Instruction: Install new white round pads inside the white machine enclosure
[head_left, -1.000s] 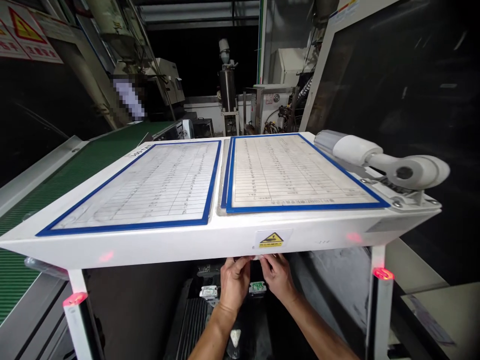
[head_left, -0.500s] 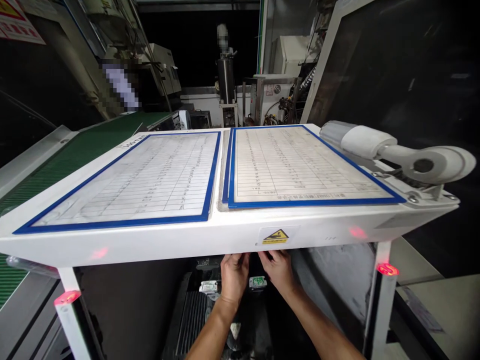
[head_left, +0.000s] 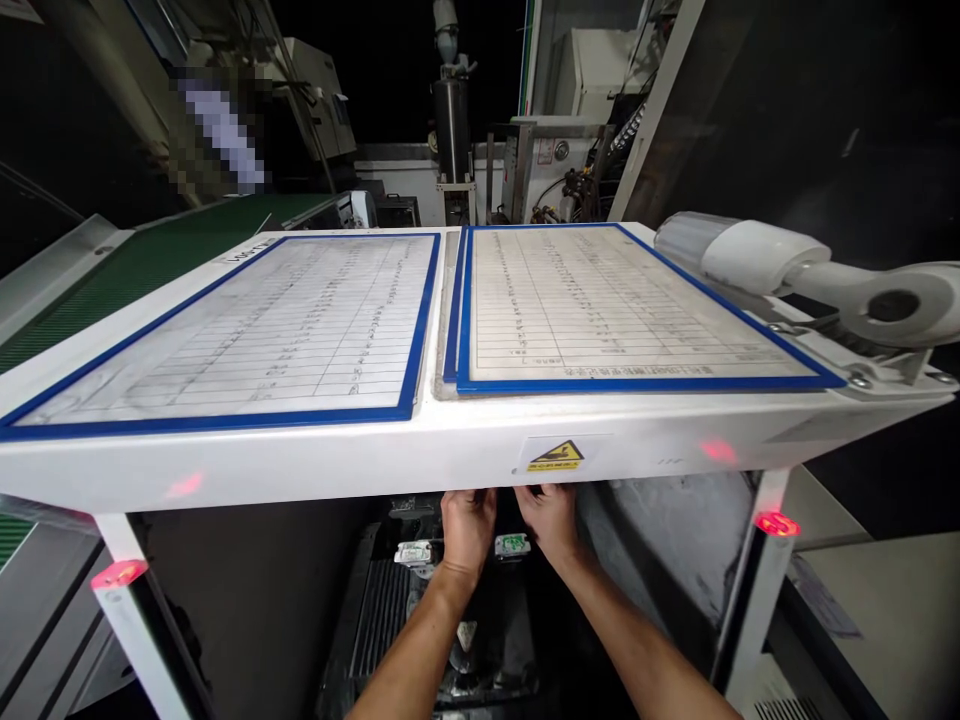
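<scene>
A wide white metal machine cover [head_left: 337, 470] filled the middle of the frame, sloping toward the camera. Two large blue-framed record sheets lay flat on it: the left sheet [head_left: 247, 335] in the left half and the right sheet [head_left: 600, 310] just beside it, their frames nearly touching at the centre. A green ribbed conveyor belt [head_left: 142, 265] ran along the upper left, behind the cover. At the right edge of the frame a white cylindrical fitting [head_left: 765, 258] sat on the cover's far right corner. Below the cover, a left white post with a red light [head_left: 116, 575] stood at the lower left and a right white post with a red light [head_left: 776, 523] at the lower right. In the dark opening between them, a dark ribbed metal block [head_left: 382, 620] lay low and left of centre.

The left hand [head_left: 466, 525] and the right hand [head_left: 551, 520] reached up side by side under the cover's front edge, just below a yellow triangular warning sticker [head_left: 556, 456]. Their fingers curled upward behind that edge, so I cannot tell whether they were clenched, released or grasping anything. A left small white-and-green part [head_left: 415, 551] sat just left of the left hand, and a right small white-and-green part [head_left: 512, 544] showed between the two wrists.
</scene>
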